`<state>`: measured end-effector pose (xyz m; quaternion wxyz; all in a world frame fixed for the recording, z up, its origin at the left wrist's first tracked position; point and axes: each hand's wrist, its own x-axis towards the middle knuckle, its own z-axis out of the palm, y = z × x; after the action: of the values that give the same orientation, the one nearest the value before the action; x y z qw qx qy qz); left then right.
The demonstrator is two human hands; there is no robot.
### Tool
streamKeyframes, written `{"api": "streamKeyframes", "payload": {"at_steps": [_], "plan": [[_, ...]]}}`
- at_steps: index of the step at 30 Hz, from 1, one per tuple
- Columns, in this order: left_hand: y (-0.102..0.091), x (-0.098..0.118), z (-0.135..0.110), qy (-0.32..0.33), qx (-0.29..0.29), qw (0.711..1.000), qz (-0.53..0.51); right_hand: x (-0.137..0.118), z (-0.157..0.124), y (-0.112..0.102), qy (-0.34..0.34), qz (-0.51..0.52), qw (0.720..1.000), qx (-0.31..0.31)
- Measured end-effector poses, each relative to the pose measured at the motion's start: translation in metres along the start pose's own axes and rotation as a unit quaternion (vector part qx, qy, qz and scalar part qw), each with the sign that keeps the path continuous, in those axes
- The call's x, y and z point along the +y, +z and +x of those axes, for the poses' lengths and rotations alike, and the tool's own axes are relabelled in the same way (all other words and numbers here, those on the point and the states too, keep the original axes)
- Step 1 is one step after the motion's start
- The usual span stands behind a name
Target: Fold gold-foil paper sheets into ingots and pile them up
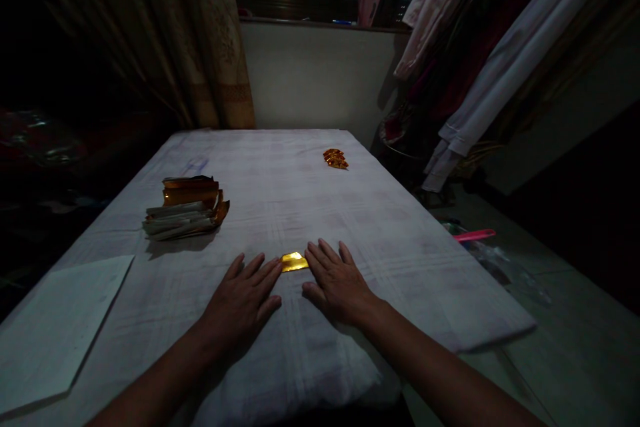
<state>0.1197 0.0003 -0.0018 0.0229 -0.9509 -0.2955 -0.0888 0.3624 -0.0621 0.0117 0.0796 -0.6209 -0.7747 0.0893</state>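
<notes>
A small strip of shiny gold foil paper (295, 262) lies flat on the cloth-covered table, folded narrow. Over its left end rests my left hand (245, 295), fingers stretched out and pressing down. My right hand (336, 280) covers the right end in the same flat way, fingers spread. Only the middle of the strip shows between the fingertips; both ends are hidden. To the left is a stack of gold and grey-backed foil paper sheets (187, 208), bent and uneven. Several small folded gold pieces (335, 159) sit in a cluster toward the far right of the table.
A white board or sheet (60, 327) lies at the table's left edge. The checked cloth (270, 173) covers the tabletop. Clothes (480, 93) hang at the right, a curtain (210, 33) at the back left. A pink-handled object (475, 235) is on the floor side at right.
</notes>
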Motion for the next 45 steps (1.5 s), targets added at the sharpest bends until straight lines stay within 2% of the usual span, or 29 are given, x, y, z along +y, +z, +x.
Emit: {"api": "streamKeyframes", "payload": {"at_steps": [3,6,13,17,23,25,28,31,33,36,45], "plan": [[-0.002,0.003,0.003,-0.002,0.012,1.0,-0.001,-0.015,0.008,0.004,-0.025,0.009,1.0,0.014],[-0.005,0.004,0.003,-0.006,0.019,1.0,-0.005,-0.024,0.011,0.008,-0.058,0.024,0.998,-0.002],[-0.004,0.003,-0.003,-0.019,0.002,1.0,-0.02,-0.001,-0.01,0.001,-0.002,0.008,1.0,-0.022],[-0.005,-0.005,-0.018,-0.035,-0.007,0.999,-0.016,0.002,-0.014,-0.003,0.01,0.009,0.999,-0.029],[-0.015,-0.024,-0.039,-0.081,0.041,0.996,0.018,-0.004,-0.013,-0.006,0.015,0.008,0.999,-0.028],[-0.017,-0.019,-0.034,-0.094,0.053,0.994,0.025,-0.005,-0.014,-0.006,0.016,0.007,0.999,-0.028],[-0.012,0.003,-0.014,-0.078,0.058,0.995,0.023,-0.004,-0.014,-0.004,0.017,0.002,1.0,-0.019],[0.0,0.03,0.003,-0.053,0.029,0.998,0.003,-0.004,-0.014,-0.001,0.012,0.001,1.0,-0.006],[0.008,0.041,0.007,-0.059,0.012,0.998,-0.009,-0.004,-0.014,0.0,0.012,0.007,1.0,-0.004],[0.013,0.045,0.004,-0.07,0.005,0.997,-0.019,-0.005,-0.015,0.001,0.016,0.02,1.0,-0.001],[0.011,0.041,-0.002,-0.062,0.007,0.998,-0.028,-0.005,-0.017,0.003,0.039,0.007,0.999,0.032]]}}
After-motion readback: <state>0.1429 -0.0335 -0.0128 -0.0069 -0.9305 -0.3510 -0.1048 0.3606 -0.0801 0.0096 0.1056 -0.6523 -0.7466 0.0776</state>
